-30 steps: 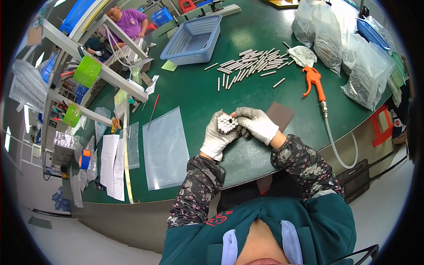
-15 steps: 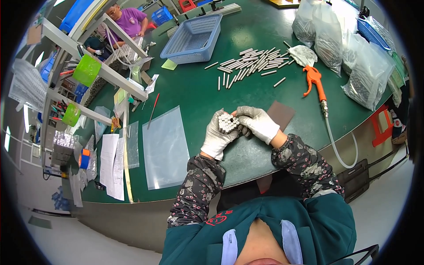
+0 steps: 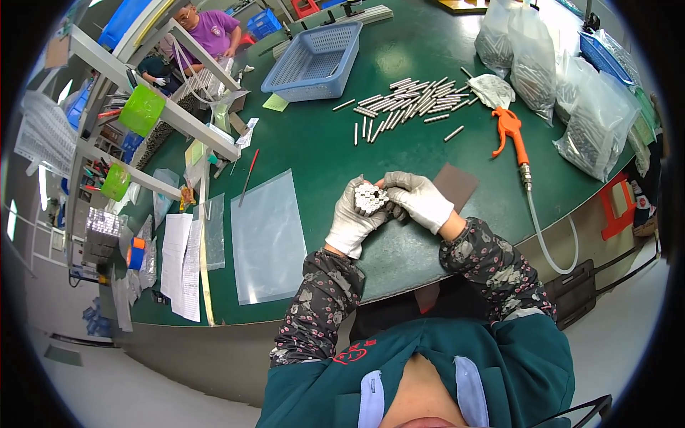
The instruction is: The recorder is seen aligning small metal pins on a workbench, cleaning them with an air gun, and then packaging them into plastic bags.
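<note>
In white gloves with grey fingertips, both my hands meet over the near part of the green table. My left hand [image 3: 351, 221] is closed round a bundle of metal pins [image 3: 370, 197], their bright round ends facing up. The fingers of my right hand [image 3: 421, 200] are bent in against the bundle's right side; what they pinch, if anything, is hidden. Farther off lies a loose heap of metal pins [image 3: 410, 101], with a few strays at its edges. A brown sheet [image 3: 454, 187] lies partly behind my right hand.
A clear plastic sheet [image 3: 267, 242] and papers [image 3: 178, 264] lie on the left. Beyond them stands a blue basket [image 3: 314, 64]. On the right are an orange air gun [image 3: 510, 132] with its hose and bags of pins [image 3: 596, 135]. A person in purple [image 3: 212, 34] sits at the far left.
The bundle in my left hand has tipped slightly, so its pin ends catch the light differently. My hands stay in nearly the same place; the whole view has shifted a little.
</note>
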Demonstrator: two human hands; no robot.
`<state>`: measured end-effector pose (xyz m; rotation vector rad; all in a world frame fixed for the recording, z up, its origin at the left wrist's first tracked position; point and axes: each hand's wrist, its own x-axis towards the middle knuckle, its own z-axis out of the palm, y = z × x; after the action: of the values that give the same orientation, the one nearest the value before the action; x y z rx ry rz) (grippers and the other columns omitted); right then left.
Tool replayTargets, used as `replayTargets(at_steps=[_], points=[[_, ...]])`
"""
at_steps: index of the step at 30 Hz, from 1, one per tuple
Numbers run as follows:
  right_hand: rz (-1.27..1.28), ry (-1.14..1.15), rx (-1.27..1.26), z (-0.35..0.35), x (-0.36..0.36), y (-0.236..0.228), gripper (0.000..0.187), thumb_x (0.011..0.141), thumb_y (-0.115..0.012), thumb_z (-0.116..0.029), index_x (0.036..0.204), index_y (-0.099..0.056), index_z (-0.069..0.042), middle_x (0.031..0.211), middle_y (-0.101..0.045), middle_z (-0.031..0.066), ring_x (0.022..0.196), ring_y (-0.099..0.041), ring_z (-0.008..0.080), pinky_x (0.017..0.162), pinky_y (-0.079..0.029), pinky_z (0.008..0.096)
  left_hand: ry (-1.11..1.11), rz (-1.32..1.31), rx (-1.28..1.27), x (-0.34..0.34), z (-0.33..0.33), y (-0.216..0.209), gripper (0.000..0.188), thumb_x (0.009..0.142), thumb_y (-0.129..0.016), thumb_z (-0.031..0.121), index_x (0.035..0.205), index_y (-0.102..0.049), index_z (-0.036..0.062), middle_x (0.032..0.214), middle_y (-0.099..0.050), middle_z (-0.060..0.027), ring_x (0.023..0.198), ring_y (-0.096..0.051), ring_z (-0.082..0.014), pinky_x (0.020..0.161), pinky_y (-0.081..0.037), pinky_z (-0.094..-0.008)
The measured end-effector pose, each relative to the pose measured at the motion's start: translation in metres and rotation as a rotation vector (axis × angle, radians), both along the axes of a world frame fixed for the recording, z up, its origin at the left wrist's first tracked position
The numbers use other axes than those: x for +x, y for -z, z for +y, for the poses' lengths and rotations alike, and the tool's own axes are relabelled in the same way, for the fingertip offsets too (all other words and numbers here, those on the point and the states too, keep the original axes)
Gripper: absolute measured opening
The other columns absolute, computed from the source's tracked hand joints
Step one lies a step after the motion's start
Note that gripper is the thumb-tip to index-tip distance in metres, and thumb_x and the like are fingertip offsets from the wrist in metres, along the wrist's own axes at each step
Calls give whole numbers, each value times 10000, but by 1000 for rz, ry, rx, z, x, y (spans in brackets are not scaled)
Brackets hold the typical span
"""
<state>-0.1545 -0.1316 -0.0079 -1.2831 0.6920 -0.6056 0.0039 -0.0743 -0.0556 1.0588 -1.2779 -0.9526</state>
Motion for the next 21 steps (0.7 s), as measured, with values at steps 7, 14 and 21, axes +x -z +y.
replayTargets(at_steps=[7, 14, 21], points=[[-4, -5, 32, -1, 0, 2, 244, 898, -454, -74, 1113, -543, -3, 720, -570, 16, 566, -522, 61, 496, -435, 184, 17, 33, 31, 1, -2, -2, 588, 693, -693, -28, 1192, -397, 65, 998, -558, -12, 884, -575, -111, 786, -504, -234], [5, 8, 15, 0, 0, 1, 250, 897, -455, -75, 1119, -540, -1, 722, -567, 17, 567, -519, 61, 496, -433, 185, 8, 28, 77, 0, -2, -8, 611, 685, -695, -26, 1205, -383, 48, 991, -576, -19, 887, -584, -113, 790, -504, -243], [22, 25, -45, -2, 2, 4, 256, 892, -464, -78, 1122, -542, 2, 724, -570, 17, 565, -515, 61, 499, -432, 190, 28, 172, 138, 0, -1, -14, 651, 663, -708, -56, 1214, -374, 36, 997, -581, -26, 896, -590, -121, 799, -503, -251]])
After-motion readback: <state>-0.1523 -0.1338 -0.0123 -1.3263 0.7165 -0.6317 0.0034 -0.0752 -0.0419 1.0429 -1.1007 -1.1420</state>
